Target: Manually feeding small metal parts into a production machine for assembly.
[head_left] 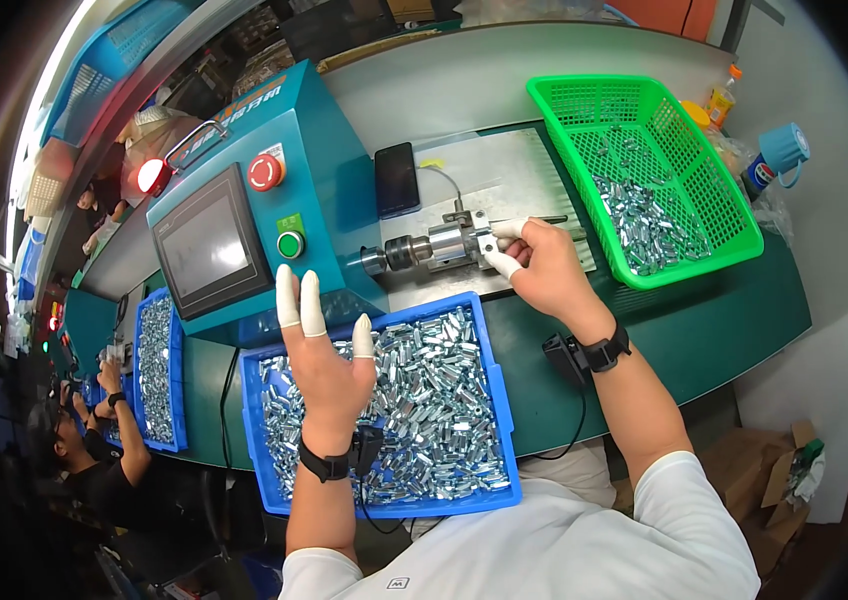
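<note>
Head view: I observe the right hand (549, 270), white covers on its thumb and forefinger, at the right end of a silvery cylindrical steel fixture (452, 243). Its thumb and forefinger are partly closed at the fixture's end block; I cannot tell whether a small part is pinched between them. The left hand (329, 385) is open, fingers extended and thumb apart, holding nothing. It is over a blue rectangular plastic tray (484, 500), its covered fingertips just below a round green push button (290, 244).

The tray, directly before the wearer, is filled with small shiny metal parts (434, 400), heaped in mixed directions. To the left of the fixture, and in line with it, I note a dark round chuck (406, 252) on the side of a teal metal machine housing (319, 160). The housing's front carries the green button, a red mushroom-shaped button (265, 172) and a black-framed screen (206, 245).

A black smartphone (397, 180) lies behind the chuck. Right of the fixture, a bright green perforated plastic basket (754, 245) contains further metal parts, gathered mainly toward its near end. Far left, I record a dark-clothed co-worker (124, 480) beside another blue tray (179, 420).
</note>
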`<state>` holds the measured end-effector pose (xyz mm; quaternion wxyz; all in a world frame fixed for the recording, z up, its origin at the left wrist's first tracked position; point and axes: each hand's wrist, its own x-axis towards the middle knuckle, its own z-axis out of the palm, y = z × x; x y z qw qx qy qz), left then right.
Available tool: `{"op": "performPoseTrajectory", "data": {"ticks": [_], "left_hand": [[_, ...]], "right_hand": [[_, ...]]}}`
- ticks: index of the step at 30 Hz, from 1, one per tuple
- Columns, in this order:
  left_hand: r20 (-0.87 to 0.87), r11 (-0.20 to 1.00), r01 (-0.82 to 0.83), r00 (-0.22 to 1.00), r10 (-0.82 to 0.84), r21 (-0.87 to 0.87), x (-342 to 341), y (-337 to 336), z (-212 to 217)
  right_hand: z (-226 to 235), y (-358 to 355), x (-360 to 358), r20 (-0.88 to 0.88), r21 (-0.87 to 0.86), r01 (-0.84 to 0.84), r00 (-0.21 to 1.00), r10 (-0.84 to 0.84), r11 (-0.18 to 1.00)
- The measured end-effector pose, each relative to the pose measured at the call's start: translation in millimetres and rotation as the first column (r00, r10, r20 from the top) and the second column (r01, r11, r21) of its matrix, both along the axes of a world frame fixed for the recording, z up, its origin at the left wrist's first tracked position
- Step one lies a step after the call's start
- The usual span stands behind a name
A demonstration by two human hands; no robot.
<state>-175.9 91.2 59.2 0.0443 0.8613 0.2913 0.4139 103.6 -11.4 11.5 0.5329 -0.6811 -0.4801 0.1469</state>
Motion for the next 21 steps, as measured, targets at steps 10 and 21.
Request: {"op": "performPoseTrajectory", "data": {"ticks": [10,21], "left_hand": [[-0.21,0.989,-0.035,0.976,0.065,0.143,-3.0,22.5,34.5],[-0.124,0.992,0.039,0.992,-0.023,0.122,-8.8,12.2,24.1]], "right_hand": [[27.6,-4.6,-7.7,0.486,-0.013,-0.053,0.872,0.052,0.999],[52.2,3.8,5.6,0.601,-0.205,-0.152,0.76,0.247,0.967]]}}
